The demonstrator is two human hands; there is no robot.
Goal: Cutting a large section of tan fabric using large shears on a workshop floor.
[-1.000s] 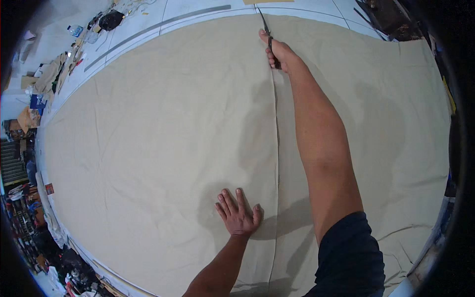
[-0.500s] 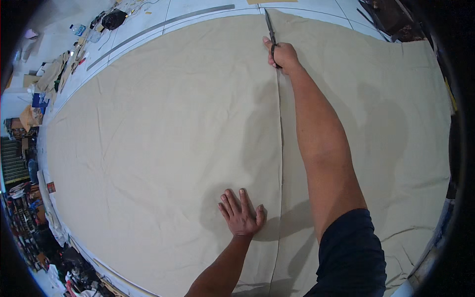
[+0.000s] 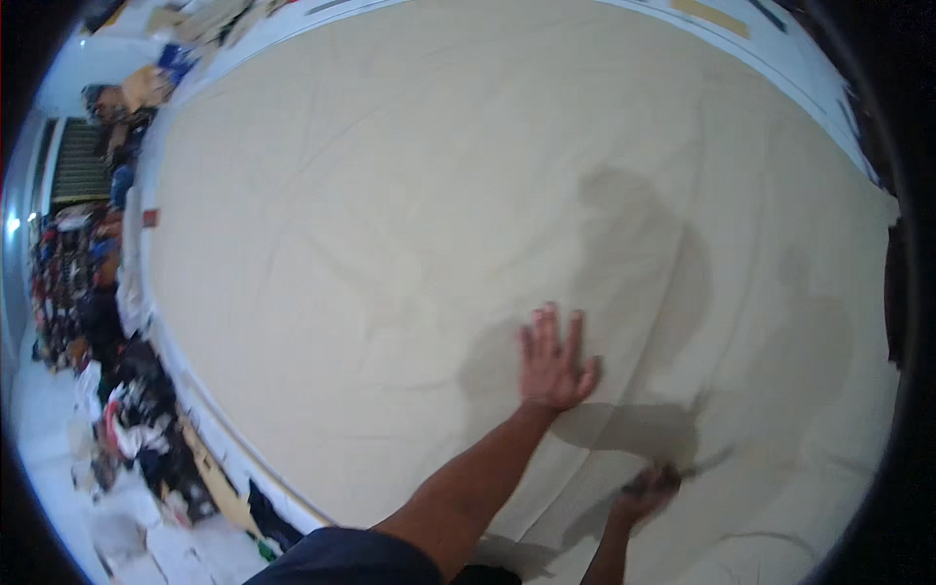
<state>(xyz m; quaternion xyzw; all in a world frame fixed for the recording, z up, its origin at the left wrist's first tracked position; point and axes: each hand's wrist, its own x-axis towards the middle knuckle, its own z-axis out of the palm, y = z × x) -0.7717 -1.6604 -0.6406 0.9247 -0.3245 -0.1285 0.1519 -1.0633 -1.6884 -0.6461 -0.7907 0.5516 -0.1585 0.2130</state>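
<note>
A large sheet of beige cloth (image 3: 409, 224) lies spread flat over a wide table, covering nearly all of it, with soft creases running across. It looks light, limp and likely to slide or bunch, so you do best to pin it with a flat palm, or take it up by an edge.

Your left hand (image 3: 553, 359) lies open on the cloth near its close edge, fingers spread wide and pressing down, holding nothing.

Your right hand (image 3: 645, 490), lower and to the right, is blurred; it is closed around a dark slim tool (image 3: 694, 468), perhaps scissors, just above the cloth.

Beyond the table's left edge, cluttered goods (image 3: 93, 322) crowd the floor.
</note>
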